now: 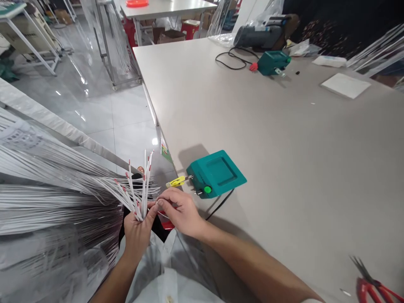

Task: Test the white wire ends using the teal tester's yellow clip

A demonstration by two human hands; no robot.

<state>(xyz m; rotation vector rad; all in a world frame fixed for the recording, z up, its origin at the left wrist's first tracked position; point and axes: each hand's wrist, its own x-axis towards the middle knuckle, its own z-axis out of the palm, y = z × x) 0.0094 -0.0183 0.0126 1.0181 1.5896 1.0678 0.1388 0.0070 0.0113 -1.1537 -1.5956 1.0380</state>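
Observation:
My left hand (139,229) is closed around a bunch of white wires (144,185), several of which have red tips pointing up. Close beside it, my right hand (181,212) pinches with thumb and forefinger at a small whitish end, seemingly of a wire, where both hands' fingertips meet. Just beyond my right hand, on the table's edge, sits a teal device (216,174) with a green button. A yellow clip-like piece (176,182) sticks out from its left side, and a black cable runs from beneath it.
A large mass of white wires (57,189) hangs on a rack at left. Red-handled pliers (369,282) lie at the table's (268,134) lower right. Farther back are a second teal device (273,63), a dark motor (259,37) and a white sheet (345,85).

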